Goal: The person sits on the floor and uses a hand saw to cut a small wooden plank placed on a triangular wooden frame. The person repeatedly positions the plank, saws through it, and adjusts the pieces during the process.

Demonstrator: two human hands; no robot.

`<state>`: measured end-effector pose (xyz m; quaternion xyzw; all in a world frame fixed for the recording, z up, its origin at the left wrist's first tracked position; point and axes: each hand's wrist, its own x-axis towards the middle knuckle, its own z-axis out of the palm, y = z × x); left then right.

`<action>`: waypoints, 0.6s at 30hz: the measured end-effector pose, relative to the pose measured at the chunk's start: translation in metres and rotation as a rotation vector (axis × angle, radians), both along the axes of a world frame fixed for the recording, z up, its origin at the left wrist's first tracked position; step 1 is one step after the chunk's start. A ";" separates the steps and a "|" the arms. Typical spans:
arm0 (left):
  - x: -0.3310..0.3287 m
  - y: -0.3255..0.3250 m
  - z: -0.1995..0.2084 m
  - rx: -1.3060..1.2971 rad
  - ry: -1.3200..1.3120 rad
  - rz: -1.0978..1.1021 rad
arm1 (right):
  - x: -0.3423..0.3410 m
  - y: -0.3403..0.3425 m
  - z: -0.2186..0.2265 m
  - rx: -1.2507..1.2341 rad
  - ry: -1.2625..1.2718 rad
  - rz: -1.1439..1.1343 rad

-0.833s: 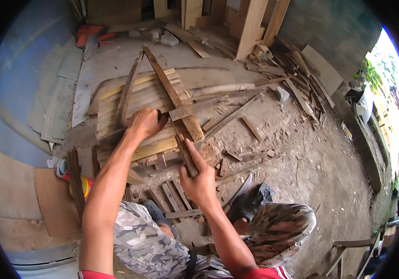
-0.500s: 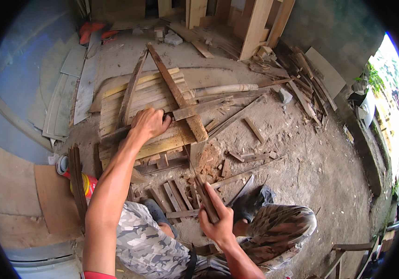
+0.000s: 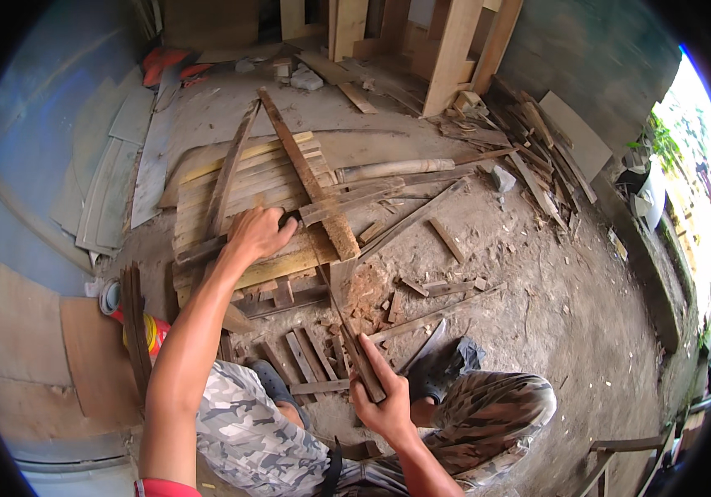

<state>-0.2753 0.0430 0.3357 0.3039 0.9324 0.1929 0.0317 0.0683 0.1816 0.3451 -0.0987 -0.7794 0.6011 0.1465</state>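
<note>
A wooden A-shaped frame (image 3: 299,161) lies over a low slatted wooden platform (image 3: 194,209). My left hand (image 3: 258,235) is closed around the frame's dark crosspiece (image 3: 343,204), pressing it down near the middle. In my right hand (image 3: 385,406) is a handsaw (image 3: 363,364), gripped by its brown handle with the index finger stretched along it. The saw's thin blade runs away from me, up to the near end of the frame's right leg. Whether its teeth touch the wood there I cannot tell.
Wood offcuts (image 3: 310,352) and sawdust (image 3: 370,294) lie before my feet. A wooden pole (image 3: 397,170) rests right of the platform, and a scrap pile (image 3: 529,149) lies by the right wall. A red and yellow can (image 3: 155,331) stands left of my arm.
My right hand and the saw have come slightly nearer to me. My left hand keeps its hold on the crosspiece. The whole view has shifted a little.
</note>
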 end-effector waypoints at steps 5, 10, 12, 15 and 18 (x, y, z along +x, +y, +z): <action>-0.004 0.006 0.011 -0.029 -0.214 0.097 | 0.004 -0.003 -0.004 -0.047 0.000 -0.033; -0.011 0.007 -0.001 0.003 -0.273 0.126 | -0.001 -0.002 0.022 0.037 0.024 -0.027; 0.000 0.015 0.005 -0.129 -0.121 0.135 | -0.005 -0.004 0.030 0.088 0.048 -0.036; -0.003 0.012 -0.002 -0.075 0.030 0.138 | -0.013 -0.008 0.046 0.102 0.039 -0.038; -0.005 0.007 -0.001 -0.063 0.026 0.124 | -0.020 -0.006 0.046 0.073 0.085 -0.048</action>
